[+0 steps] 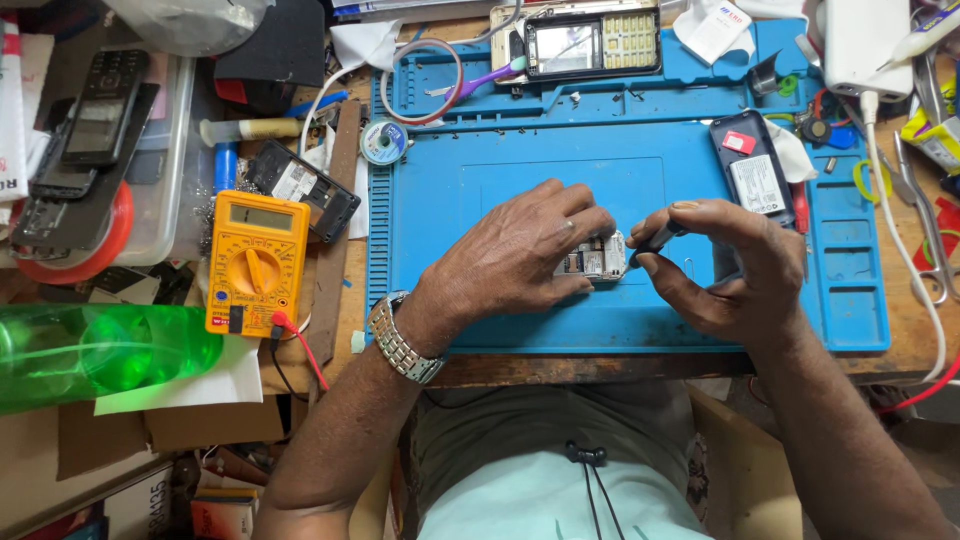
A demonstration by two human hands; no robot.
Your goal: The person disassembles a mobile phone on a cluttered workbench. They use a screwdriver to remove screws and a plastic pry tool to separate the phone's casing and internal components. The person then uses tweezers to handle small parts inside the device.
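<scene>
My left hand (515, 258) lies on the blue work mat (500, 320) and pins down a small phone circuit board (597, 260), mostly hidden under its fingers. My right hand (735, 265) grips a thin dark tool (655, 240) between thumb and fingers, its tip touching the right edge of the board. A metal wristwatch (400, 340) sits on my left wrist.
A yellow multimeter (252, 262) with red and black leads lies left of the mat. A green bottle (95, 355) rests at the left edge. An opened phone (585, 42) sits at the mat's top, a dark phone shell (755, 165) at right, a solder spool (383, 142) nearby.
</scene>
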